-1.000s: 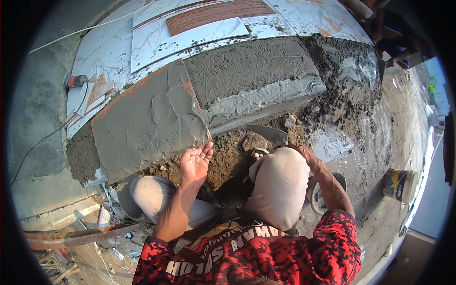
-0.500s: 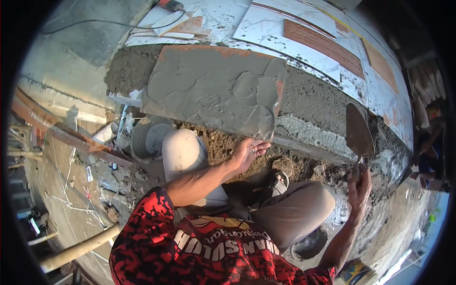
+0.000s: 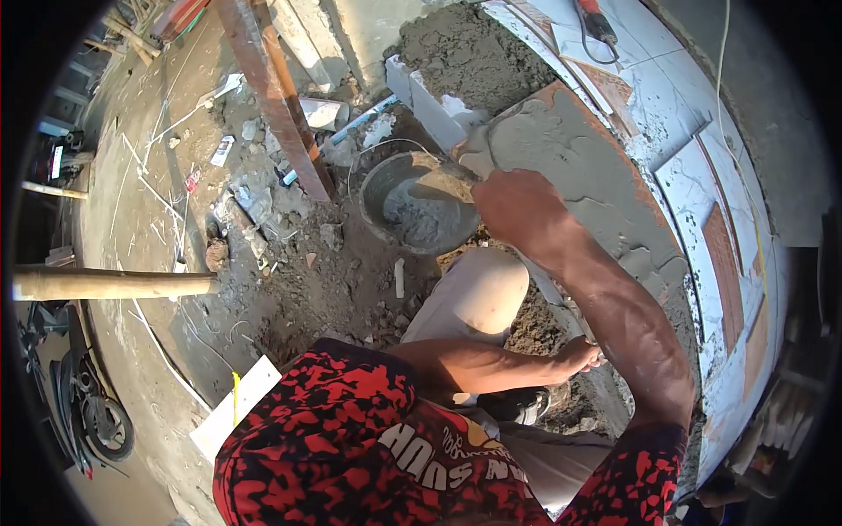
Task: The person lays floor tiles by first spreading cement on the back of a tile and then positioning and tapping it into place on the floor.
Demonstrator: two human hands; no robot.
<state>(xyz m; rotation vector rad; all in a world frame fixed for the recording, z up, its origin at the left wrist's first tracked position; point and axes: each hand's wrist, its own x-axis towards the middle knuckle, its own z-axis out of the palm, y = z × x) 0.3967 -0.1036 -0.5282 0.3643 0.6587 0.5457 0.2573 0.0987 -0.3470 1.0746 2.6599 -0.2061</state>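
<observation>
My right hand (image 3: 519, 206) is closed round the handle of a trowel (image 3: 443, 182), reached across to the left. The trowel's blade lies over the rim of a round bucket (image 3: 372, 221) that holds wet grey mortar (image 3: 419, 219). Beyond that arm, a tile (image 3: 554, 93) with a reddish edge is spread with smooth grey mortar. My left hand (image 3: 576, 359) has its fingers bent together at the tile's near corner, low beneath the right forearm, which hides part of the tile and its edge.
White marbled tiles (image 3: 667, 105) with cut pieces and a red-and-black power tool (image 3: 598, 22) lie along the far right. Rough mortar (image 3: 474, 53) covers the ledge behind the tile. A rusty metal beam (image 3: 276, 105), rubble and a bamboo pole (image 3: 114, 283) are to the left.
The view has turned left. My right hand has swung the trowel from the far right across to the bucket. My left hand has stayed by the tile's corner.
</observation>
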